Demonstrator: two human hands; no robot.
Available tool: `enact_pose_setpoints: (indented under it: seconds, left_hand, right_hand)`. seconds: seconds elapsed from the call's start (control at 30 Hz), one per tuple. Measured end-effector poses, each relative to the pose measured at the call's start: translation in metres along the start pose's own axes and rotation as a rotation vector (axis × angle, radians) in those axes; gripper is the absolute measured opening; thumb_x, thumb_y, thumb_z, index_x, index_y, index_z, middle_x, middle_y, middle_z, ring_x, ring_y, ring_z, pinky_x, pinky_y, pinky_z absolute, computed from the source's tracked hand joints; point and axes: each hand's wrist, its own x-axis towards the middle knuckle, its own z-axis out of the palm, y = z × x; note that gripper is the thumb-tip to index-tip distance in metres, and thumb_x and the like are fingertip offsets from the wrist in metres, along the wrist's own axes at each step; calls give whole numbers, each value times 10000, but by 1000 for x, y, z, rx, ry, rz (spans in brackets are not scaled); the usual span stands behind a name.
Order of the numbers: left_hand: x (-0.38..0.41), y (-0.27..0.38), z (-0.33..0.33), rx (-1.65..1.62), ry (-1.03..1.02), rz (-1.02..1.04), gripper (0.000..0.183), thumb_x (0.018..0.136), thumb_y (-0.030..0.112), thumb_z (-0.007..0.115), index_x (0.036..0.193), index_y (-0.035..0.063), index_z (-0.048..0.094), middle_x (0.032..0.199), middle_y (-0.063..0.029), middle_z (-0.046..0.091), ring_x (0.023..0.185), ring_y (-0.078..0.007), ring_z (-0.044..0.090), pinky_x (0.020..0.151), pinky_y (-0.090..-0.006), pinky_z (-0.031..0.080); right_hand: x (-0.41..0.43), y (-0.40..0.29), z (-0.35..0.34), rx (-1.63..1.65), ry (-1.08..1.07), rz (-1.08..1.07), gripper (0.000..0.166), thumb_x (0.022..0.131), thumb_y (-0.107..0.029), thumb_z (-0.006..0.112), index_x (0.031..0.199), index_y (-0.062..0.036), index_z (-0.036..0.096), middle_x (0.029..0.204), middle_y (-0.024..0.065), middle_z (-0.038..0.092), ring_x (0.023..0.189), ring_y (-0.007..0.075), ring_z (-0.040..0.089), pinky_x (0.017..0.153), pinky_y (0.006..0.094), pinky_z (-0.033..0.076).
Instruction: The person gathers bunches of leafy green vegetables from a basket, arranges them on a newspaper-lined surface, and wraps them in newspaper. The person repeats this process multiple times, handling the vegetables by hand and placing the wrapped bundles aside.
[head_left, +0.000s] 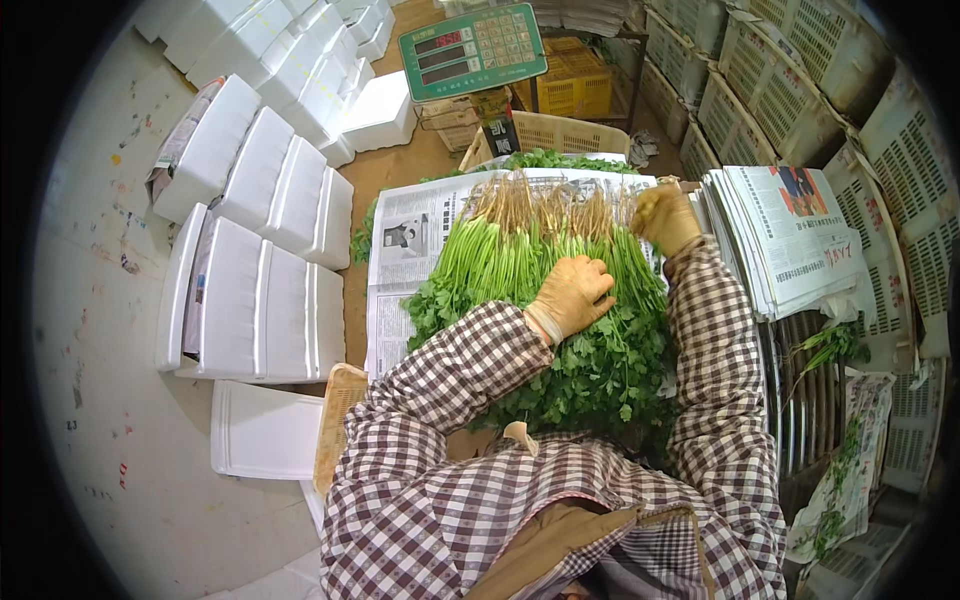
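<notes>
A broad layer of leafy green herb bunches (495, 251), with brown roots at the far end and leaves towards me, lies on newspaper sheets (390, 277). My left hand (574, 294), in a yellowish glove, rests on the stems right of the middle, its fingers bent; whether it grips any is unclear. At the far right corner of the herbs, by the root ends, is my right hand (664, 216), also gloved, its fingers curled and slightly blurred. What its fingers hold cannot be made out. More herbs (555, 159) show beyond the newspaper's far edge.
White foam boxes (300, 300) stand at the left. Beyond the herbs are a green scale display (474, 52) and a yellow plastic crate (574, 82). A newspaper stack (787, 240) lies at the right, beside a slatted metal surface (806, 405) and stacked crates (780, 97).
</notes>
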Motion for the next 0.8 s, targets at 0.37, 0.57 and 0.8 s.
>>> enact_pose_setpoints:
  seconds: [0.37,0.57,0.8]
  left_hand:
    - [-3,-4,2,-72,60,2,182,796,214,687,772,46,621,849,-102,622,822,-276,595,764,-403,496]
    - [-22,-3,-33,-124,190,52,202,846,207,668,991,66,660,986,-95,668,958,-241,623,874,-386,481]
    - [-101,21,-81,-52,5,-67,376,848,238,674,1191,99,606,1148,-82,622,1115,-246,564,973,-409,413]
  right_hand:
    - [-63,44,-30,-653,402,-117,410,943,-274,570,1273,-31,564,1294,142,568,1161,260,560,1000,346,431]
    - [-131,54,-32,-994,436,-59,437,931,-282,590,1303,-56,543,1281,128,578,1183,236,544,990,339,432]
    - [-183,55,30,-1212,364,-300,512,863,-210,682,1319,-52,512,1299,153,545,1169,288,539,984,397,451]
